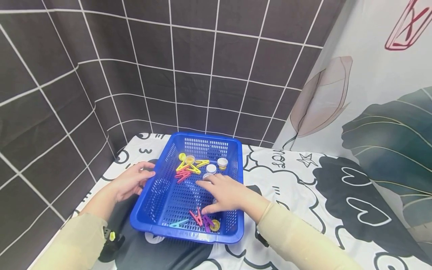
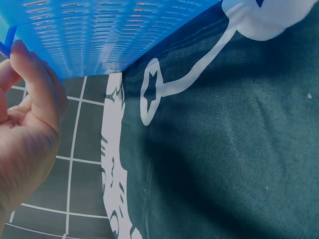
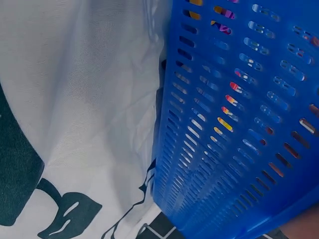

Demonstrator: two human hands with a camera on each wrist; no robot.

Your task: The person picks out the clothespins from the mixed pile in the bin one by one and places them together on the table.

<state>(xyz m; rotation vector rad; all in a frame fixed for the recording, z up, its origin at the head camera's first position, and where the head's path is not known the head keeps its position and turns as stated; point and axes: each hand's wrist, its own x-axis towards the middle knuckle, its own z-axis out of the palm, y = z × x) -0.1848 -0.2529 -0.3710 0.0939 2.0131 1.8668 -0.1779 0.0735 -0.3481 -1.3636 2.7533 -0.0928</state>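
A blue plastic basket [image 1: 155, 229] with slotted walls holds small jars and clothespins. My left hand [image 1: 133, 180] grips its left rim; in the left wrist view, that hand's fingers [image 2: 32, 82] bend at the rim. Inside the basket, my right hand [image 1: 224, 193] reaches over from the right, thumb spread from the fingers. Its fingertips are right by a white-lidded jar [image 1: 211, 168], and they partly cover another jar. Below the thumb lie a pink clothespin [image 1: 196, 217], a purple clothespin [image 1: 207, 223] and a yellow round piece [image 1: 215, 225].
Farther back in the basket are yellow clothespins [image 1: 194, 169], red clothespins [image 1: 182, 173], a clear-topped yellow jar [image 1: 189, 159] and a white-topped jar [image 1: 222, 163]. A teal clothespin [image 1: 179, 223] lies at the front. The basket stands on a patterned cloth [image 1: 287, 180] before a dark gridded wall [image 1: 202, 52].
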